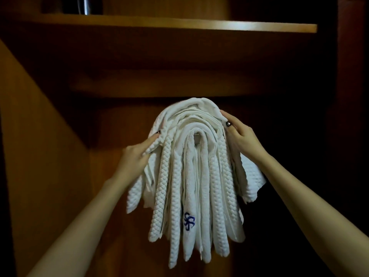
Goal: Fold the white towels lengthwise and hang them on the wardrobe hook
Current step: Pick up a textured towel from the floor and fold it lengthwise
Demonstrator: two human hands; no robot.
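Shelf [179, 25]: wooden, across the top, front edge lit.
Metal object [86, 6]: on shelf, upper left, cropped.
Side panel [40, 136]: wooden, left.

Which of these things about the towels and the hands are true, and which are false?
1. The white towels hang in a bunch inside a wooden wardrobe. True.
2. One towel has a red logo sewn on it. False: the logo is blue.
3. The left hand and the right hand both touch the towels, one on each side. True.
4. The towels lie flat on top of the shelf. False: they hang down below the shelf.
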